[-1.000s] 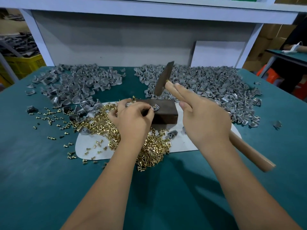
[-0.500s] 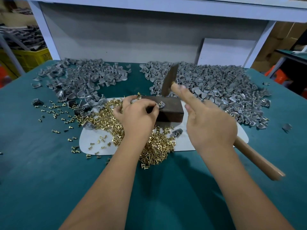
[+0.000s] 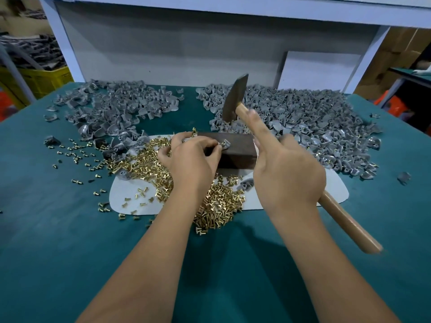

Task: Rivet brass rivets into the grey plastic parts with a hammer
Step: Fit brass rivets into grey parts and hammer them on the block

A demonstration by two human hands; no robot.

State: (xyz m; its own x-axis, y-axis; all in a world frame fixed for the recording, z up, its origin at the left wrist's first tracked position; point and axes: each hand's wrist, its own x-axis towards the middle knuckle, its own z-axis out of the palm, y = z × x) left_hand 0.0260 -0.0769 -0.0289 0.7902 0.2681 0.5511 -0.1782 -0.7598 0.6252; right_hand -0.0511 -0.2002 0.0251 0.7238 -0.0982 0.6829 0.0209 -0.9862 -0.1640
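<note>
- This is looking like a small factory assembly workshop: a teal-covered desk (image 3: pixel 70 241) is carrying two big heaps of identical grey plastic parts (image 3: pixel 303 117) and a spill of brass rivets (image 3: pixel 149 159).
- A dark block (image 3: pixel 235 148) is serving as an anvil.
- A yellow crate (image 3: pixel 39 78) and stacked cardboard boxes (image 3: pixel 401 54) are crowding the edges.

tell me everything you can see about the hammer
The wooden-handled hammer has a dark, dull metal head, wedge-shaped toward its upper end, on a light brown, smooth round handle. The right hand grips the handle about midway, index finger stretched along it toward the head; the butt sticks out behind the hand. It is raised and tilted, head above and just behind the dark brown block, touching nothing else. The head looks slightly blurred.
</note>
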